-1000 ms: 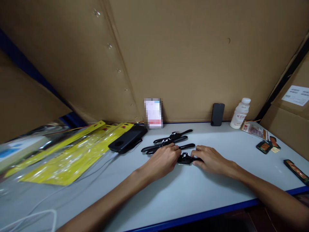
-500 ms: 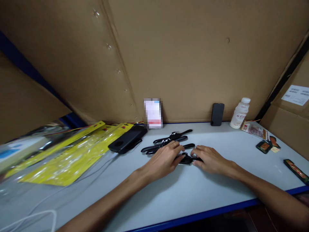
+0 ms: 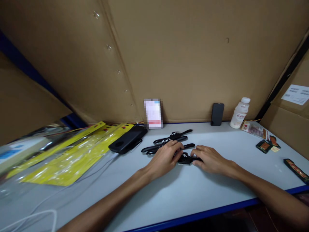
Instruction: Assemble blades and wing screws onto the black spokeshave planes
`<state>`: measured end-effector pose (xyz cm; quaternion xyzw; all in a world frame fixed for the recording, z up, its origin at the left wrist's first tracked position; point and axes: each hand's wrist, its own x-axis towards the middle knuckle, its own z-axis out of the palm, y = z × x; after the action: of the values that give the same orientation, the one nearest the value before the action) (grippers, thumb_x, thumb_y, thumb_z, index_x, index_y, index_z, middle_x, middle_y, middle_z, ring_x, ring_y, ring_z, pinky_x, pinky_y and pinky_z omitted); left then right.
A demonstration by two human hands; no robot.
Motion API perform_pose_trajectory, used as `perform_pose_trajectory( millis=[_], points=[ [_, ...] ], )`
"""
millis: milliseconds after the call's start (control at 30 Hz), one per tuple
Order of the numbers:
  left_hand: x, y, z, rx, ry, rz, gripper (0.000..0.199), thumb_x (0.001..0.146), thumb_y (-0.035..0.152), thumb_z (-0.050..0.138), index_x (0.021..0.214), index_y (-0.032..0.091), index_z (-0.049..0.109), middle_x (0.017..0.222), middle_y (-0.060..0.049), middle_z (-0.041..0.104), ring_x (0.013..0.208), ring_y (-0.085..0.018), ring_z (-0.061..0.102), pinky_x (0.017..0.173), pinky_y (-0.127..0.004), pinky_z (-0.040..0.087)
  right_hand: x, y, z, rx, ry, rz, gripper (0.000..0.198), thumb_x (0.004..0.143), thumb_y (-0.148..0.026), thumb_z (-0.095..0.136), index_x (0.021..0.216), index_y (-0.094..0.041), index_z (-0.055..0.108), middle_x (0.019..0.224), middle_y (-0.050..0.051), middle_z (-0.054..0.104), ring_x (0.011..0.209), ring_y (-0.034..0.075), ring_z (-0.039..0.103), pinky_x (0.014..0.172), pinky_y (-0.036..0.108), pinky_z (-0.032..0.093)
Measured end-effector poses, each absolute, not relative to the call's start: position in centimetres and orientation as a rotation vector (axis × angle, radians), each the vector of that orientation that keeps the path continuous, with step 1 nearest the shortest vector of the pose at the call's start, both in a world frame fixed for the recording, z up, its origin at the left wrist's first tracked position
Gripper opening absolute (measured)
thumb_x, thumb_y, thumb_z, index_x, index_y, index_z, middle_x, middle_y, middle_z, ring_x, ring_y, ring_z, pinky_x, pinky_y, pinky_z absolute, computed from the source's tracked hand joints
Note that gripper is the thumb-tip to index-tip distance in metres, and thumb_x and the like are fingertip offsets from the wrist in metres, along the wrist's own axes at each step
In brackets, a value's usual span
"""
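Just above the table, a black spokeshave (image 3: pixel 185 159) with a flat middle part lies between my two hands. My right hand (image 3: pixel 209 159) is closed, thumb and fingers pinching the spokeshave's right handle. My left hand (image 3: pixel 166 157) has its fingers curled at the other side, closed around the left part, which the hand hides. Behind my left hand lie several similar black spokeshaves, among them one at the back (image 3: pixel 173 136) and one partly covered by my fingers (image 3: pixel 189 146).
Yellow clear-fronted packages (image 3: pixel 79 161) and a black power bank (image 3: pixel 127 139) with a cable lie left. A lit phone (image 3: pixel 153 113), a dark phone (image 3: pixel 217 114) and a white-capped bottle (image 3: pixel 240 112) stand along the cardboard wall. Small snack packs (image 3: pixel 264 146) lie right.
My left thumb and fingers have drawn back slightly from the spokeshave's middle part, showing more of it. My right hand stays on its handle.
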<state>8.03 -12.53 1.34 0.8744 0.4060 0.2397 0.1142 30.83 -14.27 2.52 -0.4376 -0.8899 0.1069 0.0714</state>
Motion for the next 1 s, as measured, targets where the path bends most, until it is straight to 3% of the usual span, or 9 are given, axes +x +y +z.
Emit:
perform_pose_trajectory(
  millis=[133, 433, 1000],
  points=[
    [7.9, -12.5, 1.6, 2.657, 1.177, 0.585, 0.026, 0.094, 0.007, 0.044, 0.095, 0.019, 0.067, 0.093, -0.006, 0.066, 0.090, -0.023, 0.062, 0.079, -0.033, 0.050, 30.8, -14.3, 2.5, -1.305, -2.677, 0.325, 0.022, 0.093, -0.021, 0.059, 0.114, -0.018, 0.065, 0.108, 0.010, 0.064, 0.096, 0.025, 0.061, 0.082, 0.038, 0.047],
    [6.5, -12.2, 3.4, 2.687, 1.024, 0.191, 0.032, 0.086, 0.009, 0.056, 0.114, 0.019, 0.067, 0.112, -0.009, 0.068, 0.103, -0.026, 0.066, 0.090, -0.038, 0.052, 31.5, -13.9, 3.2, -1.280, -2.714, 0.365, 0.021, 0.092, -0.019, 0.060, 0.112, -0.020, 0.067, 0.103, 0.009, 0.062, 0.095, 0.025, 0.060, 0.082, 0.037, 0.046],
    [6.9, -12.7, 3.1, 2.732, 1.013, 0.134, 0.039, 0.085, 0.012, 0.056, 0.123, 0.018, 0.063, 0.111, -0.011, 0.065, 0.101, -0.027, 0.065, 0.086, -0.040, 0.053, 32.2, -13.2, 2.8, -1.245, -2.713, 0.413, 0.019, 0.091, -0.020, 0.063, 0.109, -0.023, 0.069, 0.100, 0.007, 0.061, 0.093, 0.024, 0.059, 0.081, 0.035, 0.043]
  ],
)
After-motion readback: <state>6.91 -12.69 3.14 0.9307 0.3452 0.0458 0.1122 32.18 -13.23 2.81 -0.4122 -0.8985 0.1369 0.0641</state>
